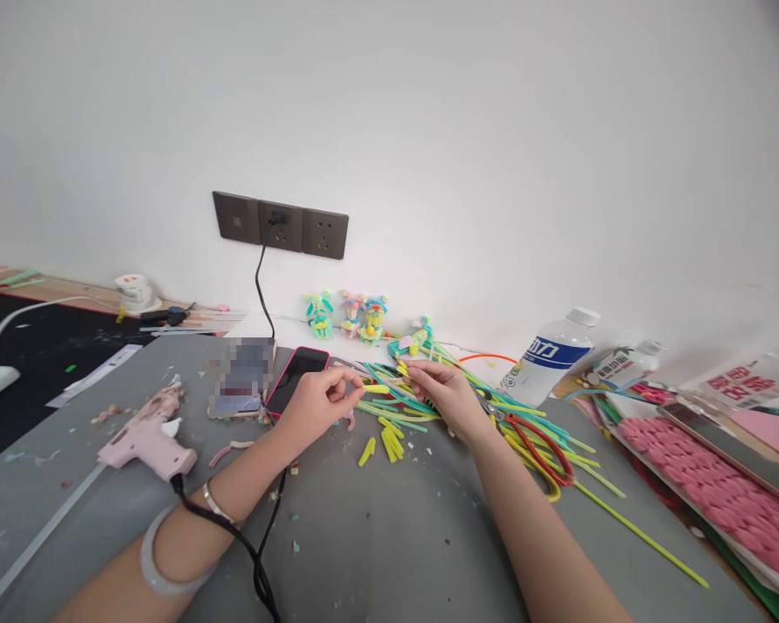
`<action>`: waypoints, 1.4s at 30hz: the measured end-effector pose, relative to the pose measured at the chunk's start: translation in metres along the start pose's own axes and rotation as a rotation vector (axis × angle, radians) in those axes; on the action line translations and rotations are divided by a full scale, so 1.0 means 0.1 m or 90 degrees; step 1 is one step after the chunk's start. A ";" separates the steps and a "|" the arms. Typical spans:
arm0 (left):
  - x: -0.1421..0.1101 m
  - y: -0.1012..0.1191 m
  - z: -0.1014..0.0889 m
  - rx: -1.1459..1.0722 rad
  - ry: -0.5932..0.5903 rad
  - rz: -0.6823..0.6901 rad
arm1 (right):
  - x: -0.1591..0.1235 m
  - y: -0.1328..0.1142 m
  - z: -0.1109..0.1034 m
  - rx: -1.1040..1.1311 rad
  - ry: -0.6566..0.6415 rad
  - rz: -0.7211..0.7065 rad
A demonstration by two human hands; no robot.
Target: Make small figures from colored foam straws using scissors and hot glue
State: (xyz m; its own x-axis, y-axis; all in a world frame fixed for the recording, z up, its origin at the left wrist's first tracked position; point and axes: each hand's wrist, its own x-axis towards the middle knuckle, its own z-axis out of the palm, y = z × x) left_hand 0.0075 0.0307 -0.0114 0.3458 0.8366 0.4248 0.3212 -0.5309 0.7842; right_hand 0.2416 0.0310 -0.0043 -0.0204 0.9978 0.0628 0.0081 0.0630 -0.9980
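My left hand pinches a short yellow pipe cleaner piece between thumb and forefinger, its free end pointing right. Facing it, my right hand has its fingertips closed on another short yellow piece, held a little higher. The two hands are apart. On the grey mat below them lies a small pile of cut yellow pieces. Long green and yellow pipe cleaners spread behind and beneath my right hand. Pliers or cutters with red handles rest on them, partly hidden by my right wrist.
A pink hot glue gun lies at left, its black cord passing by my left forearm. Phones lie behind my left hand. Small pipe cleaner figures stand along the wall. A bottle and pink braided material are at right.
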 end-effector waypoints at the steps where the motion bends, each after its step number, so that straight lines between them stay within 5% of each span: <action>1: 0.00 0.00 0.00 -0.006 -0.005 -0.007 | 0.01 0.04 0.00 0.005 0.009 -0.003; 16: -0.03 0.04 0.02 -0.118 -0.056 -0.077 | -0.04 -0.07 0.03 0.013 -0.019 0.023; 42: -0.03 0.10 0.01 -0.088 -0.023 -0.024 | -0.06 -0.06 -0.08 0.019 -0.049 0.068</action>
State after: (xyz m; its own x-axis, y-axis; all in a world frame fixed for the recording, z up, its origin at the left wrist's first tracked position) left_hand 0.0107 0.0222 -0.0055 0.3674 0.8491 0.3796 0.2109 -0.4735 0.8552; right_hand 0.2501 0.0246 0.0010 -0.0979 0.9943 -0.0432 -0.0150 -0.0448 -0.9989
